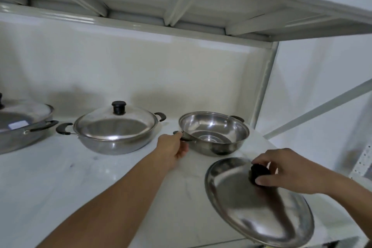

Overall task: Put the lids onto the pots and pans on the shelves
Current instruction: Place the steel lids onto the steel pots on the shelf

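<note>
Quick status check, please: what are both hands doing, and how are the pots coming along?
Left hand on open pot handle. Right hand holds lid by knob, near pot, not on. Other two pots lidded. Path clear.

Glossy steel open pot point(214, 133), shiny metal lid point(259, 203), matt black knob point(258, 173)

Both forearms are bare, with no sleeves, gloves or jewellery showing.

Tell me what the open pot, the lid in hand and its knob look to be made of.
Open pot: polished metal, likely stainless steel, with mirror reflections inside. Lid: the same shiny metal, slightly duller sheen. Knob: matte black, probably plastic, partly hidden by the right hand.
</note>
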Motion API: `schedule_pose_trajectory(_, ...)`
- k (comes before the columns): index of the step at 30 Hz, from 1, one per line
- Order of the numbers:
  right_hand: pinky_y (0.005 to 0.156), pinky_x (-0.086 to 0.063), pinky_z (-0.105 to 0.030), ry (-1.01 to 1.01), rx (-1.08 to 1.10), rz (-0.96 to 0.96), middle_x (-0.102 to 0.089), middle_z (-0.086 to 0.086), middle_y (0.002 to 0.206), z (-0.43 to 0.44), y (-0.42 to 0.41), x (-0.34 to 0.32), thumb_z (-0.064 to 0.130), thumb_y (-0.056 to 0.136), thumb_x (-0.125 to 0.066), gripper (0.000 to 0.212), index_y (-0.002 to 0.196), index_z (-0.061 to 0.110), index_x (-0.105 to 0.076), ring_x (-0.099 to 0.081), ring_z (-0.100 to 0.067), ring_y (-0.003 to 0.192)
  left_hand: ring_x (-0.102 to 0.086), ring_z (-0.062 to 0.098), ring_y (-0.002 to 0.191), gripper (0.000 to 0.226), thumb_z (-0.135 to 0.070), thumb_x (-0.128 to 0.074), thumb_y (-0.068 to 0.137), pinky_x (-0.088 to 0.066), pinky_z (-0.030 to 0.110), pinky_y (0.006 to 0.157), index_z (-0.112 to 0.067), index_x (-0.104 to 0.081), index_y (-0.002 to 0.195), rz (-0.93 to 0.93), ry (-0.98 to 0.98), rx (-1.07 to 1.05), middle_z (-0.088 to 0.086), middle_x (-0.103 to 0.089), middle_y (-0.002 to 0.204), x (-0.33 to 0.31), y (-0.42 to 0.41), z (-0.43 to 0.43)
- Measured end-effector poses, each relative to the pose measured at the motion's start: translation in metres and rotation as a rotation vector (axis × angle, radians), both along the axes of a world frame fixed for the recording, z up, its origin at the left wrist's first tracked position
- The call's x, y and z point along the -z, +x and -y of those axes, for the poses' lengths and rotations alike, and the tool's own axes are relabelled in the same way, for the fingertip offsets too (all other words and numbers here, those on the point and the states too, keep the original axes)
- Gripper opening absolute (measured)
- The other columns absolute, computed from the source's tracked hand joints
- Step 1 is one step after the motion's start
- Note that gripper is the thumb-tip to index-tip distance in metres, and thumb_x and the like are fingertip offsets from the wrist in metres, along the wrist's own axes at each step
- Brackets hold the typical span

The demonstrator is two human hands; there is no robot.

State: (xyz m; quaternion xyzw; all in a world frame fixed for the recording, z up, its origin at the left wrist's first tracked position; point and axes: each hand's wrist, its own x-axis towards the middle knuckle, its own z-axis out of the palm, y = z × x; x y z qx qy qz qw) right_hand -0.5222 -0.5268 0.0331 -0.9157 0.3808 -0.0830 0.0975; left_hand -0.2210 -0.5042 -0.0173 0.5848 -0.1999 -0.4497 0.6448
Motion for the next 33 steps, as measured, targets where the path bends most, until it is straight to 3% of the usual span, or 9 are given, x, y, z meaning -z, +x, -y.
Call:
schedule_pose_trajectory(3,0.063,-0.048,-0.020,0.006,-0.028,0.044,-0.073,0.004,0.078,0.001,-0.005,-0.002,0.039,0.077,-0.080,0.021,0.093,0.026,-0.077,-0.064,-0.009,0.073,-0.054,0.012,0.034,0.021,-0.013,-0.052,0.095,-0.040,0.016,0.032,-0.002,-0.064,0.082,0.008,-0.029,-0.059,0.009,-0.064,0.052,-0.001,-0.004,0.000)
schedule_pose_trajectory(6,0.057,-0.050,-0.027,0.053,-0.074,0.139,-0.072,-0.002,0.069,-0.002,-0.014,-0.031,0.034,0.075,-0.084,0.016,0.085,0.023,-0.081,-0.059,-0.003,0.056,-0.055,0.012,0.034,0.024,-0.010,-0.052,0.093,-0.043,0.017,0.033,-0.004,-0.063,0.073,0.025,-0.026,-0.052,0.004,-0.062,0.041,0.000,-0.003,0.000)
schedule_pose_trajectory(9,0.054,-0.051,-0.025,0.183,-0.072,0.370,-0.074,-0.015,0.070,-0.004,-0.019,-0.084,0.024,0.069,-0.085,0.019,0.086,0.017,-0.084,-0.062,-0.009,0.057,-0.058,0.012,0.034,0.019,-0.009,-0.054,0.092,-0.045,0.018,0.033,-0.001,-0.065,0.079,0.031,-0.015,-0.065,0.009,-0.066,0.050,-0.001,0.001,0.002)
schedule_pose_trajectory(11,0.057,-0.052,-0.022,0.109,-0.053,0.416,-0.078,-0.010,0.073,0.006,-0.007,-0.114,0.017,0.073,-0.085,0.012,0.085,0.018,-0.085,-0.064,-0.009,0.059,-0.059,0.012,0.033,0.014,-0.007,-0.056,0.090,-0.046,0.018,0.033,0.000,-0.065,0.082,0.015,-0.024,-0.067,0.013,-0.066,0.061,-0.001,0.002,0.002)
schedule_pose_trajectory(14,0.069,-0.053,-0.031,-0.042,0.027,0.363,-0.078,-0.007,0.079,0.040,0.032,-0.132,0.025,0.077,-0.081,0.006,0.081,0.020,-0.084,-0.070,-0.021,0.073,-0.058,0.011,0.032,0.013,-0.007,-0.056,0.089,-0.047,0.018,0.035,0.000,-0.065,0.082,0.018,-0.027,-0.064,0.013,-0.065,0.064,-0.001,0.001,0.001)
schedule_pose_trajectory(18,0.071,-0.053,-0.035,-0.121,0.154,0.224,-0.075,-0.014,0.079,0.095,0.095,-0.110,0.038,0.075,-0.076,0.026,0.080,0.013,-0.081,-0.070,-0.030,0.085,-0.057,0.012,0.034,0.019,-0.006,-0.054,0.090,-0.048,0.018,0.036,-0.002,-0.064,0.074,0.021,-0.023,-0.066,0.013,-0.065,0.062,-0.001,0.001,0.002)
schedule_pose_trajectory(22,0.084,-0.058,-0.041,-0.118,0.179,0.148,-0.076,-0.015,0.078,0.123,0.137,-0.085,0.040,0.070,-0.078,0.035,0.078,0.006,-0.079,-0.073,-0.030,0.082,-0.059,0.013,0.034,0.015,-0.007,-0.054,0.091,-0.049,0.020,0.036,-0.001,-0.063,0.081,0.026,-0.016,-0.080,0.013,-0.065,0.064,-0.001,0.001,0.003)
schedule_pose_trajectory(31,0.078,-0.058,-0.038,-0.071,0.195,0.126,-0.077,-0.015,0.072,0.140,0.159,-0.062,0.036,0.068,-0.079,0.027,0.073,0.009,-0.080,-0.069,-0.025,0.070,-0.060,0.016,0.043,0.019,-0.009,-0.055,0.093,-0.051,0.021,0.037,0.000,-0.063,0.078,-0.001,-0.036,-0.063,0.013,-0.066,0.064,0.001,0.001,0.004)
schedule_pose_trajectory(33,0.079,-0.059,-0.039,-0.073,0.207,0.119,-0.077,-0.014,0.074,0.142,0.158,-0.058,0.038,0.068,-0.079,0.028,0.075,0.010,-0.081,-0.071,-0.025,0.077,-0.060,0.019,0.047,0.018,-0.008,-0.055,0.093,-0.050,0.021,0.035,0.000,-0.063,0.078,-0.014,-0.042,-0.062,0.014,-0.065,0.066,0.000,0.001,0.004)
